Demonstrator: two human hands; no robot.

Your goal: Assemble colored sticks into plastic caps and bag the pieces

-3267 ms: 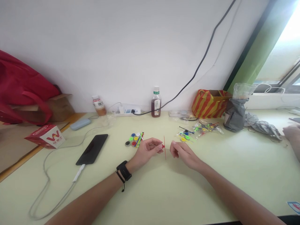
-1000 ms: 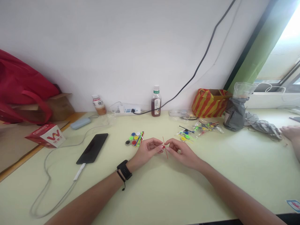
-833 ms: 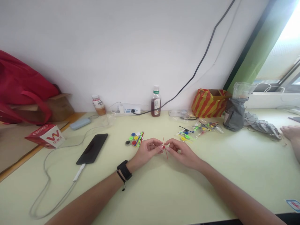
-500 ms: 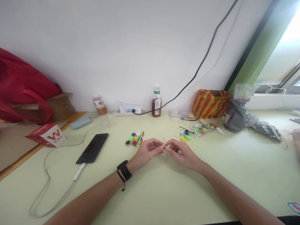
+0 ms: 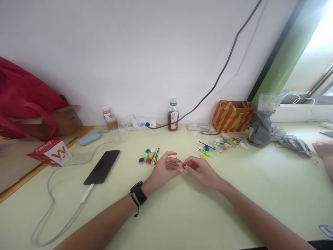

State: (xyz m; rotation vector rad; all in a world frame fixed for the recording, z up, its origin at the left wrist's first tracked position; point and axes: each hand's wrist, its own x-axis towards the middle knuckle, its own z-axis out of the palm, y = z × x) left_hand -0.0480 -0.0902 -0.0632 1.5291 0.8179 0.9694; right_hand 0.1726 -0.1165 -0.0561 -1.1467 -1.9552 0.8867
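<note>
Pinched between the thumb and fingertips of my right hand point(image 5: 204, 172) is a small red plastic piece point(image 5: 183, 166). It has a rounded part at my fingertips and a thin stick pointing up and left. My left hand point(image 5: 164, 170) is just to the left, thumb and fingers apart, with nothing visible between them. The stick's tip is close to its fingers; whether they touch I cannot tell. Behind my left hand lies a group of coloured round pieces point(image 5: 148, 160) with thin coloured sticks point(image 5: 156, 156). More coloured pieces point(image 5: 205, 151) lie beyond my right hand.
A phone point(image 5: 102, 167) on a cable and a red-white box point(image 5: 50, 152) are at the left. Along the wall stand two bottles, one dark point(image 5: 173, 116), a power strip point(image 5: 142, 124) and a striped bag point(image 5: 231, 116). Another person's hand point(image 5: 324, 151) shows at the right edge.
My left hand has come off the red piece and its fingers have opened. The piece has turned in my right hand, its stick now slanting left. The other person's hand reaches further in.
</note>
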